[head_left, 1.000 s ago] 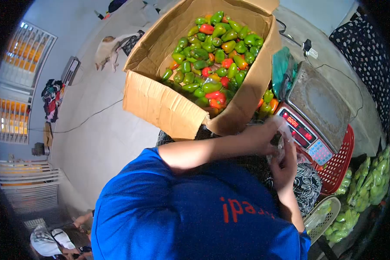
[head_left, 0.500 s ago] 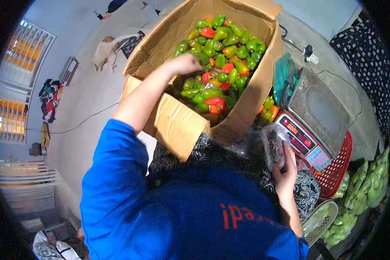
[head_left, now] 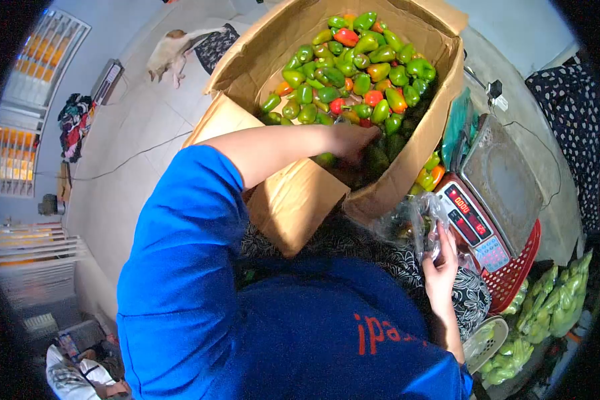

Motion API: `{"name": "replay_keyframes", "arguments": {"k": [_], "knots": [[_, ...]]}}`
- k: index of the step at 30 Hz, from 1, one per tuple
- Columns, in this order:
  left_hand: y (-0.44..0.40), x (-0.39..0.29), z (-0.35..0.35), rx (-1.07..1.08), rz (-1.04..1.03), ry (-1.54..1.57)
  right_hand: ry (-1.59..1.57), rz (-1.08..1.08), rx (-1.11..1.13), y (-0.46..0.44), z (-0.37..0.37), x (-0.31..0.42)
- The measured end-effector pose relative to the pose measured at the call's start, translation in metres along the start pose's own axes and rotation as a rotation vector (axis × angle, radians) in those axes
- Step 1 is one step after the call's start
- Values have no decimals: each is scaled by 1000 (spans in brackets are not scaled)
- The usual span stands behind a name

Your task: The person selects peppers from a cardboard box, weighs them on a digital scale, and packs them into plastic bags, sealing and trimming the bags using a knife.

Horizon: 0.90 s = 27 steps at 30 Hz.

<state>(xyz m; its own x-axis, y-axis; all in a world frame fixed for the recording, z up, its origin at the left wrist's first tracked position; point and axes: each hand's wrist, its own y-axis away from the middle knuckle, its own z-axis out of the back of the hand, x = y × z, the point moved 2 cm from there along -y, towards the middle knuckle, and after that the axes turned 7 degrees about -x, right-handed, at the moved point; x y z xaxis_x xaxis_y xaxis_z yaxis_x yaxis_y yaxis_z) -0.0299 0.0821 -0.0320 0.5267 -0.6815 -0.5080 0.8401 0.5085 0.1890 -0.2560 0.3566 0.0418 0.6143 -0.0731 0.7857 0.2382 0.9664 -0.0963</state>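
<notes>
A pale tiled floor [head_left: 133,143] spreads around the work, meeting a light blue wall [head_left: 513,27] at the top right and a barred window [head_left: 12,157] with orange showing through at the far left; a cable [head_left: 137,159] crosses it, and a white-and-brown animal [head_left: 170,55] lies beside a dark patterned cloth [head_left: 218,48]. On the floor's right side stands a digital weighing scale [head_left: 503,183], its lit red display [head_left: 461,202] reading 0.000 on the upper line, with smaller figures below too blurred to read; the keypad's marks are illegible too. Red letters [head_left: 387,333] cross the blue shirt [head_left: 180,287], upside down and partly lost in folds, so the whole word cannot be read. The green, red and orange peppers [head_left: 307,93] fill much of an open cardboard box [head_left: 388,193], with more lying between its right wall and the scale. Inside the box's near corner is the left hand [head_left: 353,142], among the peppers; its fingers are hidden, so I cannot tell whether they are apart or together. Outside that corner, the right hand [head_left: 440,270] grips a clear plastic bag [head_left: 425,217] between thumb and fingers. A red basket [head_left: 513,287] sits against the scale's near edge, near bagged green produce [head_left: 560,300].
</notes>
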Motion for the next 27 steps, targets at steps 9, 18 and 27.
{"name": "replay_keyframes", "arguments": {"k": [9, 18, 27], "knots": [[0, -21, 0, -88, 87, -186, 9, 10, -11, 1, 6, 1], [14, 15, 90, -495, 485, 1075, 3, 4, 7, -4, 4, -5], [-11, 21, 5, 366, 236, -280, -44, 5, -6, -2, 3, -5]]}}
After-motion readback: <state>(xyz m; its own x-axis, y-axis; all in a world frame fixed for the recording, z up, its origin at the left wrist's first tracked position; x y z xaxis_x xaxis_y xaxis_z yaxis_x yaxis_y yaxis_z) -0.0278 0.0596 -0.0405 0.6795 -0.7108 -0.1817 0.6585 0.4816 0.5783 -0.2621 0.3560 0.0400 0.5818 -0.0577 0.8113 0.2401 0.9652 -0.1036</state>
